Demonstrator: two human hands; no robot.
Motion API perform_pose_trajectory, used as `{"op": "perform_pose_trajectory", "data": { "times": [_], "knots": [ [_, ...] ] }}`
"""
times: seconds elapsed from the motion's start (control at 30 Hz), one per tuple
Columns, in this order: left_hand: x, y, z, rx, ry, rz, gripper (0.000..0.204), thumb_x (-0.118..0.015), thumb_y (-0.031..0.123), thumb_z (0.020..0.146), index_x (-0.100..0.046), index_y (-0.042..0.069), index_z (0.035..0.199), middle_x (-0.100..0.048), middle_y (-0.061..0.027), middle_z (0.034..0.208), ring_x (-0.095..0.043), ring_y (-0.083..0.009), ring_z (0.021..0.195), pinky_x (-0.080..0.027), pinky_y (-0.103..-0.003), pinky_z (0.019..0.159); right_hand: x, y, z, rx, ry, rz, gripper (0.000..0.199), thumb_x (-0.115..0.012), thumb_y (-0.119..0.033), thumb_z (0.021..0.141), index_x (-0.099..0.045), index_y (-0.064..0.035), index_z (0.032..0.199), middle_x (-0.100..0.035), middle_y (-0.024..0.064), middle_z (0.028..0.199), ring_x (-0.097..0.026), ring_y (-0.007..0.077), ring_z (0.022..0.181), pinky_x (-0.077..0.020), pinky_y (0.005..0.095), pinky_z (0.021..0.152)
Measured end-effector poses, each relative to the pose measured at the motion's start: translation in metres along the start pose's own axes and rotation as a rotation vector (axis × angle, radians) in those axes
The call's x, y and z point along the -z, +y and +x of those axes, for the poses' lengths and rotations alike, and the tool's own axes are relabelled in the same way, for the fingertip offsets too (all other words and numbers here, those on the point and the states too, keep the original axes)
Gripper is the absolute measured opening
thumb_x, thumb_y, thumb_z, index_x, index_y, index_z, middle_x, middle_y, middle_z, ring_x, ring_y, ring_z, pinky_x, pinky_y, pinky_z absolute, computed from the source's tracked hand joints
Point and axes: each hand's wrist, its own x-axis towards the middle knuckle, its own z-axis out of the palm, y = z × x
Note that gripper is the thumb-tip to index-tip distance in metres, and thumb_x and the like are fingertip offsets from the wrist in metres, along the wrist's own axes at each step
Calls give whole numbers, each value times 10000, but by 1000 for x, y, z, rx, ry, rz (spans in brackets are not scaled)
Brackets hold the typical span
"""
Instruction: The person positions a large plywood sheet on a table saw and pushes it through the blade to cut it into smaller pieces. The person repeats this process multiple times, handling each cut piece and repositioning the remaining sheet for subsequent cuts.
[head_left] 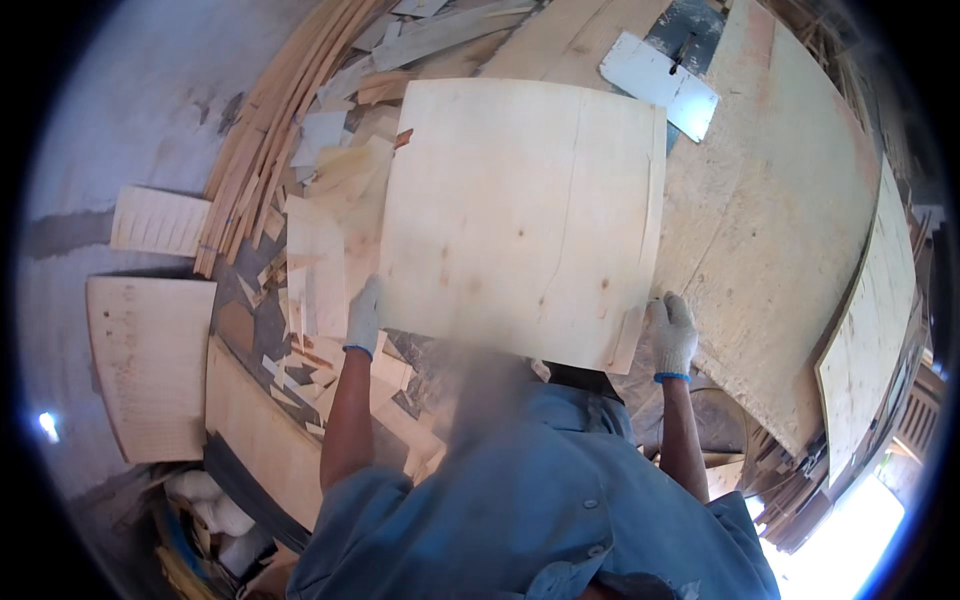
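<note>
A pale, nearly square wooden panel point(515, 215), probably plywood, lies in front of me with small knots and a fine crack running down its right part. My left hand point(364, 316), in a white glove with a blue cuff, grips its lower left edge. At the lower right edge my right hand point(674, 334), gloved alike, has its fingers curled in against the wood. A narrow strip of wood point(628, 340) shows along that right edge; I cannot tell whether it belongs to a second sheet. The panel's near edge is close to my body.
A large worn board surface point(765, 230) spreads to the right. Beyond the panel sits a white plate point(662, 85) over a dark metal plate point(690, 35). Offcuts point(316, 250) lie heaped on the left, beside long thin strips point(275, 125). Another panel point(155, 365) leans at the wall.
</note>
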Motion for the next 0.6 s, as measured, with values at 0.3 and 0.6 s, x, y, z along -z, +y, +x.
{"op": "perform_pose_trajectory", "data": {
  "times": [0.3, 0.6],
  "knots": [
    [-9, 2, 51, 39, -73, -113, 408, -505, 363, 1002, -659, 5, 1125, -580, 35, 903, -513, -69, 830, -451, -234, 737, -50, 17, -53, -289, 8, 180, 305, -579, -281, 936, -680, 5, 962, -671, 159, 831, -603, 203, 730, -473, 337, 686],
    [-18, 35, 72, -264, -137, 191, 302, -583, 301, 969, -650, 10, 1014, -583, 18, 842, -536, -78, 781, -469, -256, 698, -58, 15, -79, -373, 33, -43, 213, -499, -195, 915, -603, -11, 893, -638, 198, 778, -634, 383, 777, -488, 474, 692]
  ]
}}
